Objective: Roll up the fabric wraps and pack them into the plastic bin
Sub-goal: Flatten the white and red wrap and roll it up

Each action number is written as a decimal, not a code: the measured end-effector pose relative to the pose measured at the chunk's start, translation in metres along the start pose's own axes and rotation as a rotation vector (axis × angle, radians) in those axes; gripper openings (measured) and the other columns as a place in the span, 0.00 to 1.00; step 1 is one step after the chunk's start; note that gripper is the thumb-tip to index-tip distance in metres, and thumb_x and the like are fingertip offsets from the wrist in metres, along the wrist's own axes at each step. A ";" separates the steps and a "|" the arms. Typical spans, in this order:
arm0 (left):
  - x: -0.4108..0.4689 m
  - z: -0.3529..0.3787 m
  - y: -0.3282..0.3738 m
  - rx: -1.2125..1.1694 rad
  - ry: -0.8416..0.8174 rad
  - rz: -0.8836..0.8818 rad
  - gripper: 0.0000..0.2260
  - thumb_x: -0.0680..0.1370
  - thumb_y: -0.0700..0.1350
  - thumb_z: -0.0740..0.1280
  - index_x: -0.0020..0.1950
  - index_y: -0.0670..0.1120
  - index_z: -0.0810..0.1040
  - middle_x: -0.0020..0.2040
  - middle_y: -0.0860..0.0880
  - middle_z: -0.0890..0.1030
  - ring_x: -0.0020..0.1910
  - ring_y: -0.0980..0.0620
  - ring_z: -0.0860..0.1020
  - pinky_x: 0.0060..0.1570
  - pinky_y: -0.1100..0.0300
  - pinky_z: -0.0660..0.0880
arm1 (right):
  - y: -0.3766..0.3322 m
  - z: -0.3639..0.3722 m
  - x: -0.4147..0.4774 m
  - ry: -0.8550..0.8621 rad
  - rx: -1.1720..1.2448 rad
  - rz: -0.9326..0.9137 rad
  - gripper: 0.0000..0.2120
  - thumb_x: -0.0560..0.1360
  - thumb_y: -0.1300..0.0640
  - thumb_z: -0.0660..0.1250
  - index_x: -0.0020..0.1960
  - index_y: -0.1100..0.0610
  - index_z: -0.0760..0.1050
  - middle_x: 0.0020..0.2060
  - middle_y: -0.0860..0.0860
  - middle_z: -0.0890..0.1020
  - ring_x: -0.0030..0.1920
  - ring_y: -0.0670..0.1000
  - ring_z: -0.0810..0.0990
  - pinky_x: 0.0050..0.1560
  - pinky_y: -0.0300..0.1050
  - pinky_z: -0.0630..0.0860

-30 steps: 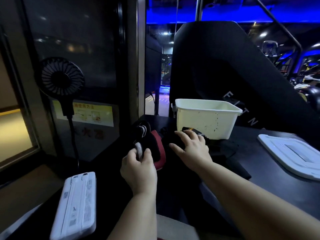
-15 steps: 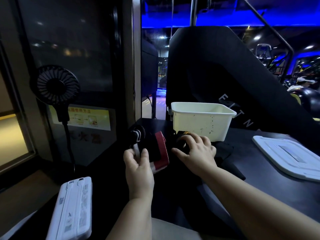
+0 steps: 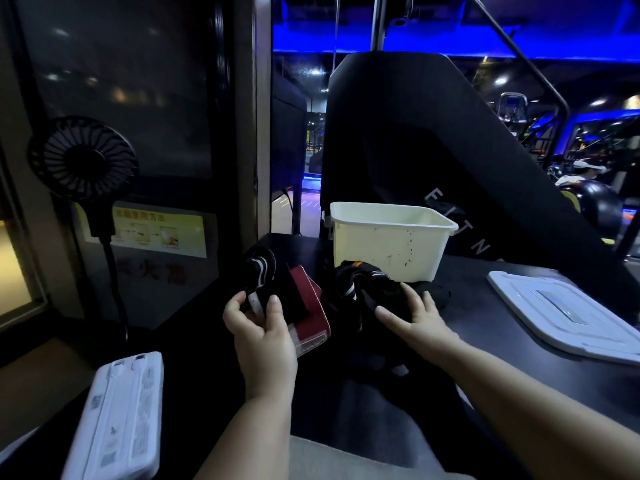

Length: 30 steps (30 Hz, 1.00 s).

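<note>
A cream plastic bin (image 3: pixel 388 244) stands on the dark table with nothing visible inside it. In front of it lies a heap of black fabric wraps (image 3: pixel 367 289) with white and orange stripes. My right hand (image 3: pixel 415 317) rests on that heap with fingers spread and straight. My left hand (image 3: pixel 259 323) pinches the white end of a black wrap with white stripes (image 3: pixel 259 268), which curls up above my fingers. A red and white wrap piece (image 3: pixel 311 313) lies just right of my left hand.
A white bin lid (image 3: pixel 561 313) lies on the table at the right. A white flat device (image 3: pixel 121 424) sits at the lower left. A black fan on a stand (image 3: pixel 83 161) rises at the left. A large black machine (image 3: pixel 450 150) looms behind the bin.
My right hand has flattened and slid right over the black heap. My left hand has risen slightly with the striped wrap. The camera has tilted a little.
</note>
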State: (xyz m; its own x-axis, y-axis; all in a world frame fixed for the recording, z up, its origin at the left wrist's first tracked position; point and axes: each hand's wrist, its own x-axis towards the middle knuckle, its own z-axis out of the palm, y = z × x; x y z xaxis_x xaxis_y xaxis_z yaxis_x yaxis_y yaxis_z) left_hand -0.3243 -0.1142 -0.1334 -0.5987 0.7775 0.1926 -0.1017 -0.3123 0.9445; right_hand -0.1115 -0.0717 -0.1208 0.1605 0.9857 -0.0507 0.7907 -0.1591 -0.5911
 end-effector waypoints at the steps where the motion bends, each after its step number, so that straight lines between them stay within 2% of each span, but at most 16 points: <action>1: -0.001 0.001 0.000 0.015 -0.011 0.006 0.20 0.81 0.46 0.63 0.71 0.46 0.63 0.51 0.56 0.74 0.46 0.63 0.74 0.41 0.70 0.68 | -0.004 0.001 -0.001 -0.003 0.019 -0.033 0.50 0.59 0.20 0.57 0.76 0.34 0.47 0.79 0.49 0.44 0.78 0.56 0.52 0.73 0.65 0.50; 4: -0.003 0.002 -0.001 0.060 -0.047 0.008 0.19 0.81 0.47 0.64 0.70 0.45 0.65 0.53 0.54 0.74 0.45 0.64 0.73 0.40 0.70 0.68 | -0.017 0.006 0.000 -0.027 0.038 -0.068 0.50 0.57 0.23 0.57 0.76 0.34 0.47 0.79 0.48 0.43 0.78 0.55 0.54 0.72 0.64 0.50; 6: -0.004 0.004 0.000 0.083 -0.061 0.014 0.18 0.80 0.47 0.65 0.68 0.45 0.67 0.56 0.52 0.74 0.48 0.59 0.75 0.42 0.69 0.69 | -0.023 0.011 0.002 -0.036 0.020 -0.091 0.50 0.59 0.21 0.60 0.76 0.34 0.47 0.79 0.49 0.44 0.78 0.55 0.54 0.73 0.64 0.50; 8: -0.005 0.005 0.000 0.119 -0.071 0.033 0.17 0.79 0.48 0.66 0.66 0.46 0.69 0.58 0.51 0.75 0.53 0.53 0.76 0.47 0.63 0.70 | -0.028 0.017 0.005 -0.031 -0.005 -0.110 0.50 0.60 0.20 0.60 0.77 0.35 0.47 0.79 0.50 0.45 0.78 0.55 0.53 0.73 0.63 0.50; 10: -0.005 0.005 -0.001 0.146 -0.085 0.035 0.17 0.78 0.49 0.68 0.65 0.47 0.70 0.57 0.51 0.76 0.55 0.51 0.76 0.52 0.58 0.71 | -0.033 0.024 0.008 -0.022 -0.054 -0.120 0.53 0.56 0.20 0.56 0.77 0.36 0.47 0.79 0.50 0.46 0.78 0.54 0.51 0.74 0.62 0.51; 11: -0.005 0.005 -0.001 0.143 -0.090 0.029 0.16 0.78 0.50 0.68 0.63 0.48 0.71 0.56 0.51 0.76 0.55 0.50 0.77 0.53 0.56 0.73 | -0.036 0.028 0.011 -0.017 -0.083 -0.125 0.52 0.58 0.20 0.56 0.77 0.36 0.47 0.79 0.50 0.47 0.78 0.53 0.51 0.74 0.62 0.51; 13: -0.003 0.004 -0.002 0.136 -0.094 0.007 0.16 0.77 0.53 0.68 0.59 0.46 0.72 0.52 0.50 0.79 0.52 0.48 0.79 0.56 0.47 0.77 | -0.040 0.034 0.017 -0.007 -0.116 -0.134 0.45 0.66 0.22 0.56 0.77 0.37 0.47 0.79 0.51 0.47 0.78 0.53 0.51 0.74 0.62 0.51; 16: -0.004 0.004 -0.002 0.104 -0.097 -0.050 0.25 0.69 0.63 0.67 0.57 0.48 0.71 0.51 0.45 0.81 0.51 0.40 0.81 0.54 0.36 0.77 | -0.041 0.039 0.027 0.008 -0.125 -0.162 0.37 0.73 0.26 0.53 0.77 0.37 0.49 0.79 0.50 0.49 0.78 0.53 0.52 0.74 0.61 0.51; 17: -0.005 0.004 -0.002 0.098 -0.113 -0.066 0.25 0.68 0.65 0.67 0.55 0.49 0.71 0.51 0.44 0.81 0.51 0.38 0.81 0.53 0.35 0.77 | -0.040 0.041 0.030 0.011 -0.119 -0.169 0.35 0.74 0.27 0.52 0.77 0.37 0.51 0.79 0.50 0.51 0.78 0.53 0.53 0.74 0.61 0.51; 18: -0.005 0.004 0.000 0.097 -0.126 -0.064 0.21 0.69 0.63 0.67 0.51 0.49 0.71 0.49 0.45 0.80 0.50 0.39 0.81 0.53 0.35 0.77 | -0.040 0.041 0.033 0.014 -0.112 -0.176 0.32 0.75 0.28 0.52 0.76 0.36 0.52 0.79 0.49 0.52 0.78 0.53 0.54 0.73 0.61 0.51; 20: -0.007 0.005 0.003 0.085 -0.143 -0.043 0.13 0.76 0.53 0.69 0.44 0.47 0.69 0.42 0.50 0.76 0.43 0.45 0.79 0.50 0.39 0.78 | -0.040 0.042 0.037 0.019 -0.106 -0.183 0.29 0.76 0.30 0.52 0.75 0.35 0.56 0.78 0.49 0.55 0.77 0.52 0.56 0.73 0.61 0.52; 22: -0.007 0.006 0.001 0.092 -0.166 -0.036 0.12 0.78 0.47 0.69 0.41 0.45 0.67 0.38 0.53 0.71 0.37 0.51 0.74 0.48 0.44 0.75 | -0.040 0.040 0.039 0.013 -0.104 -0.177 0.27 0.76 0.30 0.52 0.74 0.34 0.57 0.77 0.48 0.58 0.76 0.52 0.57 0.72 0.61 0.53; 25: -0.008 0.005 0.001 0.092 -0.238 -0.042 0.12 0.76 0.49 0.70 0.38 0.53 0.68 0.36 0.52 0.73 0.37 0.51 0.74 0.45 0.47 0.74 | -0.042 0.033 0.037 0.015 -0.093 -0.163 0.29 0.75 0.30 0.56 0.75 0.34 0.56 0.78 0.48 0.56 0.77 0.53 0.54 0.73 0.61 0.53; 27: -0.008 0.005 -0.001 0.098 -0.269 -0.034 0.12 0.76 0.49 0.70 0.39 0.53 0.69 0.36 0.53 0.72 0.36 0.53 0.73 0.42 0.54 0.72 | -0.047 0.025 0.032 0.125 -0.121 -0.187 0.31 0.74 0.31 0.61 0.74 0.36 0.58 0.77 0.47 0.58 0.77 0.53 0.54 0.73 0.60 0.55; 28: -0.007 0.005 -0.002 0.091 -0.276 -0.035 0.11 0.76 0.49 0.71 0.40 0.52 0.69 0.35 0.53 0.72 0.34 0.55 0.72 0.41 0.57 0.71 | -0.051 0.020 0.026 0.215 -0.113 -0.222 0.30 0.73 0.33 0.63 0.73 0.38 0.61 0.75 0.47 0.63 0.76 0.53 0.58 0.72 0.58 0.58; 30: -0.008 0.005 -0.003 0.066 -0.292 -0.049 0.10 0.75 0.49 0.72 0.42 0.51 0.71 0.35 0.54 0.73 0.32 0.57 0.72 0.39 0.61 0.69 | -0.061 0.010 0.013 0.337 0.049 -0.307 0.22 0.74 0.39 0.66 0.66 0.44 0.73 0.64 0.48 0.76 0.67 0.52 0.71 0.65 0.52 0.68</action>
State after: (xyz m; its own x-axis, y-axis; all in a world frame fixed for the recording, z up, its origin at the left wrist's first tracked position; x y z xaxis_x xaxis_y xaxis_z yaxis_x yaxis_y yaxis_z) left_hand -0.3153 -0.1166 -0.1363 -0.3395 0.9180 0.2052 -0.0671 -0.2412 0.9681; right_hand -0.1630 -0.0485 -0.0936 0.1123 0.9129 0.3925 0.8038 0.1488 -0.5760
